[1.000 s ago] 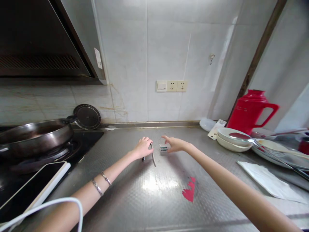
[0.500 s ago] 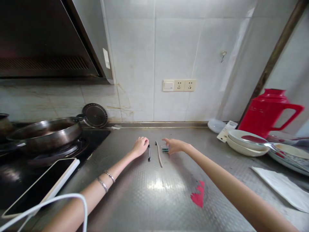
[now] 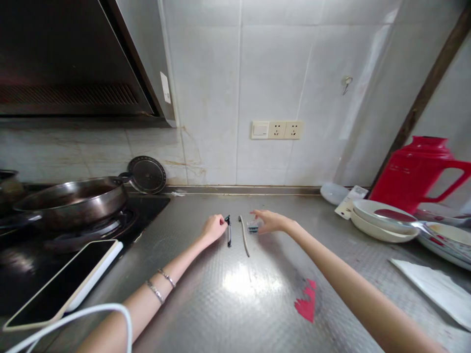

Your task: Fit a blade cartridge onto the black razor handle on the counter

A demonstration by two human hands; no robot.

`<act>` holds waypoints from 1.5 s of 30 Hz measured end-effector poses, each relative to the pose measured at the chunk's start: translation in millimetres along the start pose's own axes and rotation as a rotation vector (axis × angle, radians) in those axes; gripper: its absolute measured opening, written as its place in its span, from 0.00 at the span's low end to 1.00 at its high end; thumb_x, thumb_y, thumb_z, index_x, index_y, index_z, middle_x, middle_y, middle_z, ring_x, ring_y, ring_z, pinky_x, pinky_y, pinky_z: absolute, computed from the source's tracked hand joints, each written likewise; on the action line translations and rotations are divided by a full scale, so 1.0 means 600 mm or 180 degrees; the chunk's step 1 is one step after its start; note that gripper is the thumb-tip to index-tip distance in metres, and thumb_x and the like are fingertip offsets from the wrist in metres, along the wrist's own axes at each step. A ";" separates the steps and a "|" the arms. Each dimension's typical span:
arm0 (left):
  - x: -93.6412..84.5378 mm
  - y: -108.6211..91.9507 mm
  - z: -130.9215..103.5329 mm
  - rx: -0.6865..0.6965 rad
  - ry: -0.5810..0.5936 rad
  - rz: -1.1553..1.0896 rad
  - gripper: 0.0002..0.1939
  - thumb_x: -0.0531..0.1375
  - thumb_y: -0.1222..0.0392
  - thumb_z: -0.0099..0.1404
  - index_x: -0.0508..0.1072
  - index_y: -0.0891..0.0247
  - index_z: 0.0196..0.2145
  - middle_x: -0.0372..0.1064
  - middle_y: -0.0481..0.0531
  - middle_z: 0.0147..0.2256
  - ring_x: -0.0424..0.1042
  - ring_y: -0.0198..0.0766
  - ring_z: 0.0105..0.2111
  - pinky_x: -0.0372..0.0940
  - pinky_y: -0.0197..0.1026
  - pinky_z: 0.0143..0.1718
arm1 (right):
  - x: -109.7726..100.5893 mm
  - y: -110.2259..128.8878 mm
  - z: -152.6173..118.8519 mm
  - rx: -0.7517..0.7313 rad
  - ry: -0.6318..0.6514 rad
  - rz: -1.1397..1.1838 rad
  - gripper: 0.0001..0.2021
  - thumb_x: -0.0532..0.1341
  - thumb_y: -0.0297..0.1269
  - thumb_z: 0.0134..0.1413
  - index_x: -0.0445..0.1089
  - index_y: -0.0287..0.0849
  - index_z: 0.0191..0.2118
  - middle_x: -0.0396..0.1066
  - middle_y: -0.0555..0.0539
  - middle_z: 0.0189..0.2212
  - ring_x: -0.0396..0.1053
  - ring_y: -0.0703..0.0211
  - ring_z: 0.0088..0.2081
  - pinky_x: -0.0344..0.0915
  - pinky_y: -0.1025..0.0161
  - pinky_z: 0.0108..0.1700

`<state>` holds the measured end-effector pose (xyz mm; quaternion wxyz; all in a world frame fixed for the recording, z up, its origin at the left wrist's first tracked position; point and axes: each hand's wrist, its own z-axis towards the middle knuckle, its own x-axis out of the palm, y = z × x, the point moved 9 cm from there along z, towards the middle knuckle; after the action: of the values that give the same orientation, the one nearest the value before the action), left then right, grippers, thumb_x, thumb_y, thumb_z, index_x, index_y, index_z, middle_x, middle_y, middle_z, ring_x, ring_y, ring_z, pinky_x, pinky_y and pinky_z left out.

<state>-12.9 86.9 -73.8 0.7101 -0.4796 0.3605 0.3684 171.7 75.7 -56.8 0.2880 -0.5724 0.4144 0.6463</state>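
My left hand [image 3: 214,228] has its fingers drawn together at the upper end of a slim black pen-like item [image 3: 230,236]. To the right of that item, a thin pale stick [image 3: 245,239] with a dark tip lies lengthwise on the metal counter [image 3: 206,294]. Beside the stick is a small clear case [image 3: 253,227] with something dark green in it. My right hand [image 3: 271,222] reaches over this case from the right, with index finger and thumb apart. Whether it touches the case I cannot tell.
A torn red scrap [image 3: 306,301] lies nearer me. On the right stand a red thermos jug [image 3: 414,171], stacked bowls [image 3: 382,230] and a white sheet [image 3: 434,284]. At left are a pan [image 3: 73,201] on the stove, a phone [image 3: 61,284] and a white cable [image 3: 91,309].
The black item's upper end has tilted or turned slightly at my left fingertips. My right hand has shifted a little off the clear case, showing more of it. The view has moved slightly.
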 end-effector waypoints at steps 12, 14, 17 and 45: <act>0.021 -0.046 -0.034 0.0168 0.0328 0.0865 0.16 0.54 0.50 0.57 0.75 0.63 0.27 0.73 0.60 0.30 0.72 0.46 0.34 0.61 0.41 0.33 | 0.049 0.063 -0.032 0.0791 -0.0155 -0.0119 0.15 0.52 0.43 0.51 0.73 0.41 0.27 0.74 0.41 0.27 0.71 0.54 0.30 0.57 0.66 0.27; 0.023 -0.046 -0.034 0.0154 0.0328 0.0988 0.15 0.53 0.51 0.58 0.75 0.63 0.28 0.73 0.61 0.32 0.72 0.47 0.35 0.61 0.42 0.34 | 0.059 0.074 -0.031 0.0813 -0.0117 -0.0111 0.15 0.52 0.42 0.51 0.73 0.41 0.29 0.74 0.40 0.29 0.71 0.52 0.32 0.59 0.65 0.29; 0.028 -0.042 -0.033 0.0083 0.0396 0.1072 0.16 0.52 0.52 0.58 0.76 0.64 0.30 0.74 0.62 0.33 0.73 0.47 0.35 0.62 0.42 0.34 | 0.065 0.079 -0.028 0.0875 -0.0117 -0.0115 0.14 0.52 0.39 0.50 0.74 0.40 0.31 0.74 0.38 0.30 0.71 0.50 0.33 0.60 0.63 0.30; -0.003 -0.021 -0.020 0.0003 -0.0012 0.1042 0.20 0.44 0.51 0.64 0.71 0.66 0.36 0.67 0.62 0.41 0.65 0.47 0.44 0.57 0.45 0.43 | 0.030 0.059 -0.053 0.1217 -0.0821 -0.0283 0.18 0.47 0.41 0.57 0.71 0.41 0.28 0.74 0.43 0.27 0.71 0.56 0.31 0.54 0.66 0.27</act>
<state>-4.6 71.9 -70.2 0.6415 -0.4135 0.4326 0.4800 154.6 28.7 -67.2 0.4699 -0.4379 0.4634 0.6105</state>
